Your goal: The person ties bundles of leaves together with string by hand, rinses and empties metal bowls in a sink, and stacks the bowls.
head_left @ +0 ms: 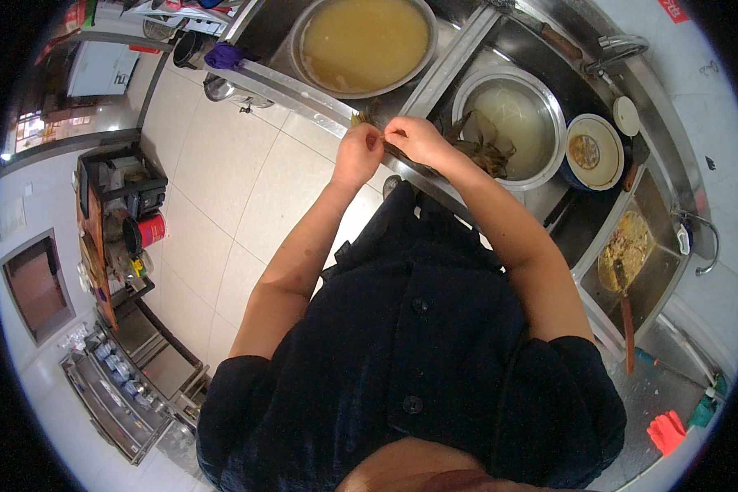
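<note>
My left hand (360, 154) is closed around some long, dark leaves, whose greenish tips (361, 118) stick out past my fingers over the sink's front edge. Beside it, the thumb and fingers of my right hand (419, 140) pinch at the same leaves; the exact grip is partly hidden. Below my right forearm, a clump of wet brown leaves (495, 157) hangs over the rim of a steel basin (558, 132) of cloudy water. A larger round basin (433, 46) of yellowish liquid sits in the neighbouring sink compartment.
A metal divider (449, 61) separates the sink compartments. To the right are a white bowl (618, 154), a faucet (621, 46), and a ladle with a wooden handle (628, 335) over food scraps. A purple cloth (226, 56) lies on the sink edge. Red gloves (667, 432) lie lower right.
</note>
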Available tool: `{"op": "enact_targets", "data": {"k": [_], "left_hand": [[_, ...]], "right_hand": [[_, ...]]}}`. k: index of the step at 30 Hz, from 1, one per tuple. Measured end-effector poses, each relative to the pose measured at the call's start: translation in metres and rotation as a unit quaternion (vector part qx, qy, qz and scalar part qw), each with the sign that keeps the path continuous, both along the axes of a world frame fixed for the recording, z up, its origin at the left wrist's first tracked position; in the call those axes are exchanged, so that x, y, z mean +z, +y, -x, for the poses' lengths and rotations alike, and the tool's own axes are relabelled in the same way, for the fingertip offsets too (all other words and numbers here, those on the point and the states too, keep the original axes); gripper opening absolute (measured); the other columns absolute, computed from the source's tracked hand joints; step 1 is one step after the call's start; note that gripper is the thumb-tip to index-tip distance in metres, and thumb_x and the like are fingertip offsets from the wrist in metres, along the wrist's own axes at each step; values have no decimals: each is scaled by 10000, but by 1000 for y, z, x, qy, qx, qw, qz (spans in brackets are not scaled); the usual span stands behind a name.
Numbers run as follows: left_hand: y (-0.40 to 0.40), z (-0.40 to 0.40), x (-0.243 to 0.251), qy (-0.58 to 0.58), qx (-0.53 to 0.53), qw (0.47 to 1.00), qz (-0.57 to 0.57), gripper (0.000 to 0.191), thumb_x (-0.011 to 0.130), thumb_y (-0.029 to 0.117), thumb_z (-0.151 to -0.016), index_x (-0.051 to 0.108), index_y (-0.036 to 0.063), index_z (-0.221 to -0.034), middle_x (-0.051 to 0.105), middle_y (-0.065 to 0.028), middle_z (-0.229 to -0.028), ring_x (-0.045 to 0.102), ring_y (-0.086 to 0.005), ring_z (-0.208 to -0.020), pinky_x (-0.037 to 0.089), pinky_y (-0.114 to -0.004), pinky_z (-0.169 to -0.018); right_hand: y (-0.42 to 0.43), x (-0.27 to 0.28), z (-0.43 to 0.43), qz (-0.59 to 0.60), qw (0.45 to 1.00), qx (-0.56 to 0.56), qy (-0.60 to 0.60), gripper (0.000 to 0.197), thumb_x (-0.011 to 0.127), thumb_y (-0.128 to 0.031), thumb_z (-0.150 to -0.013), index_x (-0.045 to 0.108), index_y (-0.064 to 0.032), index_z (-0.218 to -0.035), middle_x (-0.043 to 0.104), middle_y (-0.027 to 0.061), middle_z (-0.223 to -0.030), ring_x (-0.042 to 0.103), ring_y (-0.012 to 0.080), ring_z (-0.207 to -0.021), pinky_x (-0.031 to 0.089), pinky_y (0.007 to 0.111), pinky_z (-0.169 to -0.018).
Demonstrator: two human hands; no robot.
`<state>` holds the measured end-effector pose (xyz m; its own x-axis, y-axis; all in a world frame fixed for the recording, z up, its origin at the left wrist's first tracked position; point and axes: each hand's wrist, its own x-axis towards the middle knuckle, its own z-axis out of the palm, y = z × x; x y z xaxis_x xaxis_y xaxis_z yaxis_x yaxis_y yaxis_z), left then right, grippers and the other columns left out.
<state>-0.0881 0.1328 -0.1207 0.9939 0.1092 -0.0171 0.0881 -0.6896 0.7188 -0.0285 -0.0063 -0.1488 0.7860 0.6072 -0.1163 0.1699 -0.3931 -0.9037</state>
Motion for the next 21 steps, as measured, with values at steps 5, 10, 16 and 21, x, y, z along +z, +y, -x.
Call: {"op": "enact_targets", "data": {"k": [5,10,16,21], "left_hand": [[1,3,-3,-28,18,999,17,126,560,29,-702,530,-5,-820,564,-144,-719,559,-239,-632,454,-312,-599],[3,9,9,33,34,999,-7,122,525,4,-684,529,-6,-805,561,-162,-728,555,-276,-670,451,-341,-626],[9,6,13,105,-5,993,-58,158,492,8,-652,549,-10,-798,562,-174,-740,553,-304,-706,448,-362,-645],[23,17,8,155,30,987,-7,194,540,45,-675,547,-14,-860,579,-146,-728,570,-240,-659,458,-311,-617]], "right_hand": [[0,8,5,5,998,-17,-55,119,542,-156,-759,575,-45,-788,579,132,-785,563,294,-754,446,357,-644],[1,19,5,82,978,-4,-193,67,503,-92,-741,537,-40,-766,551,130,-793,550,301,-769,449,390,-648],[-6,12,2,169,967,-19,-192,70,487,-53,-735,527,-23,-783,537,139,-828,547,297,-793,455,374,-662],[-46,14,-12,77,987,-109,-88,177,486,-117,-782,551,-80,-943,519,160,-900,527,312,-844,430,394,-711]]}}
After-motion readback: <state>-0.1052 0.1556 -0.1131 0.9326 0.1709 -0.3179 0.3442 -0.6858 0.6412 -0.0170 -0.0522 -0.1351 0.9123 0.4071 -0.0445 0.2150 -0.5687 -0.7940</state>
